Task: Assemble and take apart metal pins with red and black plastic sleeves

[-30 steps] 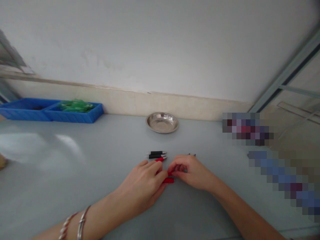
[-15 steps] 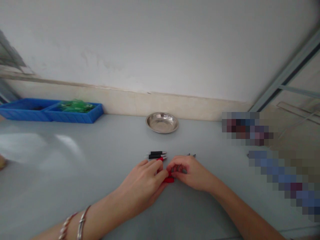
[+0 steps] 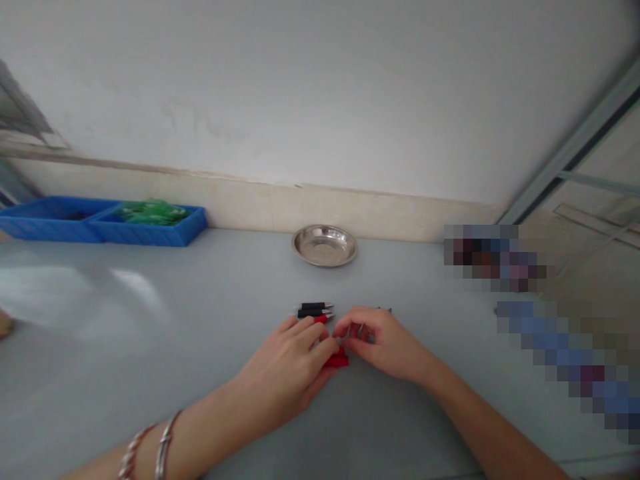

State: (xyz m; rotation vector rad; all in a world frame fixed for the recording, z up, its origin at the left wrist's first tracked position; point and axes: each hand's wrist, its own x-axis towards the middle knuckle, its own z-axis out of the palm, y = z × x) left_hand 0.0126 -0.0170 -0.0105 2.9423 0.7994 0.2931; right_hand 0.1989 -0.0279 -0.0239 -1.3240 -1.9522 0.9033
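Note:
My left hand (image 3: 295, 357) is closed around red pen barrels (image 3: 337, 361), whose right ends show past its fingertips. Close by on its right, my right hand (image 3: 375, 340) pinches a small grey tip (image 3: 339, 341) at the end of a red barrel. Just beyond my left fingers lie two black pens (image 3: 314, 313) with silver tips pointing right, and a red pen (image 3: 321, 319) beside them. Small dark tips (image 3: 384, 309) show behind my right hand; the rest of them is hidden.
A round steel dish (image 3: 325, 247) stands near the wall at the back. Blue trays (image 3: 145, 233) are at the back left, the right one holding green plastic. Blurred items lie along the right side of the grey table (image 3: 225, 287).
My right hand has shifted very slightly up, and the small grey tip now shows between the hands. My left fingers have moved a little; the pens on the table have not.

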